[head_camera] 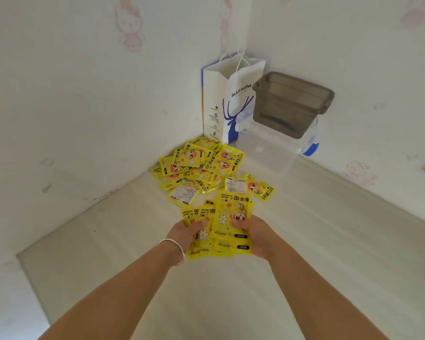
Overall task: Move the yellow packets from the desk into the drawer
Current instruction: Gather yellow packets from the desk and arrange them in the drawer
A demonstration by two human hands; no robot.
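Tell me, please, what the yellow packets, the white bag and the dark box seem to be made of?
Yellow packets: probably glossy plastic film; they shine and crinkle. White bag: likely matte paper; it shows sharp folds and string handles. Dark box: apparently smoky translucent hard plastic; the inside shows through its walls.

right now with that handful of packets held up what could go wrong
The fanned stack of packets is pinched only at its edges by the left hand and right hand, so some could slip out on the way to the drawer, which is not in view. The pile of packets remaining on the desk lies loose; reaching back could push it into the paper bag.
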